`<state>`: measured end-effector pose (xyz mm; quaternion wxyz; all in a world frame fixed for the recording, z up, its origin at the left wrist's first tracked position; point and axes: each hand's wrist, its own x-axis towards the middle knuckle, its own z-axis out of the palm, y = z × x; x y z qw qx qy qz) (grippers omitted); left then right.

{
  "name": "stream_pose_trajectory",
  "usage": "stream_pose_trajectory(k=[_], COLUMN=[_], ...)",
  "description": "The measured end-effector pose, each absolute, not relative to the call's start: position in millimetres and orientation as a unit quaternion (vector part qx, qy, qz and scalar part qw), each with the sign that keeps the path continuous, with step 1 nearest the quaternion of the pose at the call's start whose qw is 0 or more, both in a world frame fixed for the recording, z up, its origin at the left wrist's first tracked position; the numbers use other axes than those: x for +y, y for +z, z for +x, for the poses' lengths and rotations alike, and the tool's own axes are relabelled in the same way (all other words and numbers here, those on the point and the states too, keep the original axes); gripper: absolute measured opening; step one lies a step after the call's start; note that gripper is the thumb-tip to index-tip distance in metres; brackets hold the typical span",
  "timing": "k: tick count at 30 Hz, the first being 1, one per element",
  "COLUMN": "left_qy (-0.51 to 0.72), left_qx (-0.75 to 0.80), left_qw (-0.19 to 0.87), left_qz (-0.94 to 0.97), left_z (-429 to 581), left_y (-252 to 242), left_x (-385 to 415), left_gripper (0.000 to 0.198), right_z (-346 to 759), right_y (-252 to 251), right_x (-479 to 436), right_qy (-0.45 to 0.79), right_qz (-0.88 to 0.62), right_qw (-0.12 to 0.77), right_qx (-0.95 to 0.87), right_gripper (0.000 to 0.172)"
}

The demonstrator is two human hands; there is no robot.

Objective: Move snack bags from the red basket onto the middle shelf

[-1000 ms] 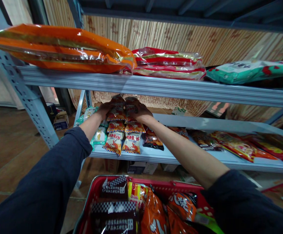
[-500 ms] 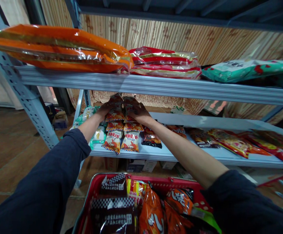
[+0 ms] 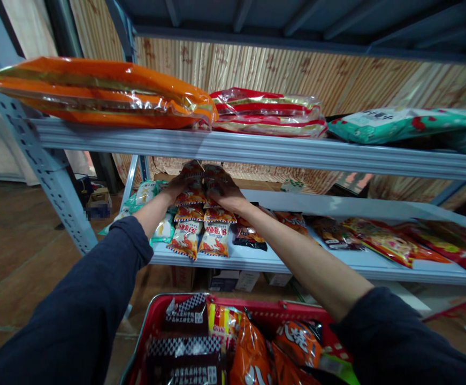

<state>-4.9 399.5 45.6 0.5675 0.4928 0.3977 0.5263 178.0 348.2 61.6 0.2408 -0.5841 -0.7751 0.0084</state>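
Observation:
Two rows of small orange-and-white snack bags (image 3: 213, 238) lie on the lower shelf, overlapping from front to back. Around the rear bag of the left row is my left hand (image 3: 181, 183), its fingers over the bag's outer side. My right hand (image 3: 225, 191) grips the rear bag of the right row (image 3: 215, 172) from its right side. The two rear bags are in shadow and stand nearly side by side. Green-and-white bags (image 3: 162, 229) sit left of the rows, and a dark snack bag (image 3: 249, 235) lies to their right.
Below the shelf, a red basket (image 3: 257, 305) holds brown, orange and yellow packets. The upper shelf beam (image 3: 233, 148) crosses above my hands, with a large orange bag (image 3: 96, 91) on it. More snack bags (image 3: 381, 243) lie to the right. A metal upright (image 3: 56, 176) stands left.
The view has tilted slightly, so the shelves and basket appear lower. Both hands remain at the rear bags, with little visible movement relative to them.

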Motion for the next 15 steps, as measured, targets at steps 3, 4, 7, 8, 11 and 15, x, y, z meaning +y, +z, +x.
stream_pose_trajectory(k=[3,4,7,8,11,15], left_qy=[0.522,0.520,0.514,0.515,0.522,0.510], left_qx=[0.400,0.410,0.418,0.414,0.404,0.418], left_qw=[0.563,0.558,0.548,0.544,0.525,0.539], left_qz=[0.500,0.500,0.511,0.518,0.536,0.525], left_z=[-1.4,-0.1,4.0,5.2,7.6,7.5], left_y=[46.6,47.8,52.3,53.7,55.9,53.9], left_x=[402.1,402.6,403.2,403.2,402.2,400.5], left_gripper=[0.040,0.039,0.034,0.034,0.035,0.032], right_z=[176.8,177.4,181.4,183.0,186.7,187.8], right_y=[61.8,62.0,63.8,64.4,65.6,66.3], right_x=[349.7,350.5,352.7,353.3,354.0,352.9], right_qy=[0.013,0.013,0.013,0.013,0.016,0.022], right_qz=[-0.578,-0.581,-0.585,-0.585,-0.584,-0.574], right_qw=[0.223,0.223,0.232,0.237,0.239,0.232], right_qx=[-0.785,-0.783,-0.777,-0.776,-0.776,-0.785], right_gripper=[0.060,0.060,0.060,0.060,0.058,0.051])
